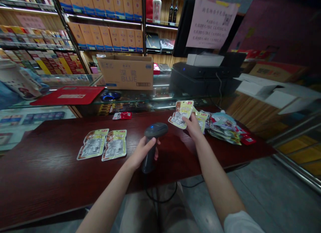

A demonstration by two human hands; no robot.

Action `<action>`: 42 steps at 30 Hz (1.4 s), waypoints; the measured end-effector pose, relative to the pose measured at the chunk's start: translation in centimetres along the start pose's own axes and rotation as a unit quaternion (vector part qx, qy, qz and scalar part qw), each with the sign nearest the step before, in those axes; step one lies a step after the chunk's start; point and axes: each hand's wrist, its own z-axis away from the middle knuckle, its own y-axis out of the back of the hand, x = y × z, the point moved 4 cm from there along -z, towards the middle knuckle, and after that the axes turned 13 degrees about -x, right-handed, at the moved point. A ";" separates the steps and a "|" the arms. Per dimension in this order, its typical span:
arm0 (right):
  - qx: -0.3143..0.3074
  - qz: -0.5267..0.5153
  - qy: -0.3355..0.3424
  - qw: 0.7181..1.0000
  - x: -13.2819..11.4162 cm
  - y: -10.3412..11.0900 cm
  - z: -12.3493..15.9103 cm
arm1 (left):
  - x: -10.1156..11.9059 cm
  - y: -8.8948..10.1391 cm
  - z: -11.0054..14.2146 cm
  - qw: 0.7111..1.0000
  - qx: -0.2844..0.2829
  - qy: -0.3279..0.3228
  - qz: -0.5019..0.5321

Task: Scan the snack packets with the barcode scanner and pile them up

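Wrapped around the handle of a black barcode scanner [149, 159] is my left hand [141, 152]; a blue light glows on top of the scanner's head, and its cable hangs below the table edge. My right hand [194, 127] grips a yellow and clear snack packet [181, 114] by its lower right side, above the table. Behind that hand, another yellow packet [201, 119] shows in part; I cannot tell whether it is held too. Two similar packets, a left one [92, 144] and a right one [114, 145], lie side by side on the table left of the scanner.
A pile of assorted packets [223, 127] lies at the right of the dark red table [50, 172]. A small red packet [122, 115] lies near its back edge. Behind stand a glass counter with a cardboard box [125, 72], a red mat [72, 95] and a black monitor [182, 29].
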 end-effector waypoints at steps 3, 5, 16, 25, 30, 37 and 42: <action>0.035 0.083 0.005 0.996 -1.3 2.8 0.5 | 0.0 0.0 0.0 1.000 -0.003 -0.003 -0.002; 0.067 0.127 -0.002 0.990 -2.4 5.2 1.5 | 0.0 0.0 0.0 1.000 -0.004 -0.002 -0.002; 0.083 0.325 -0.101 0.937 -5.2 15.0 10.3 | 0.3 -0.4 0.1 1.000 -0.006 0.000 0.003; 0.108 0.428 -0.079 0.894 -3.7 17.1 11.7 | 0.1 0.1 0.1 1.000 -0.008 0.002 -0.002; 0.127 0.457 -0.077 0.877 -2.9 17.2 12.3 | -0.2 0.3 0.1 1.000 -0.003 0.008 0.001; 0.162 0.508 -0.052 0.844 -2.4 16.0 13.1 | 0.0 -0.2 0.1 1.000 -0.013 0.002 0.002; 0.167 0.513 -0.023 0.841 -1.8 15.3 13.4 | -0.7 -1.6 -0.3 0.997 -0.079 0.025 -0.002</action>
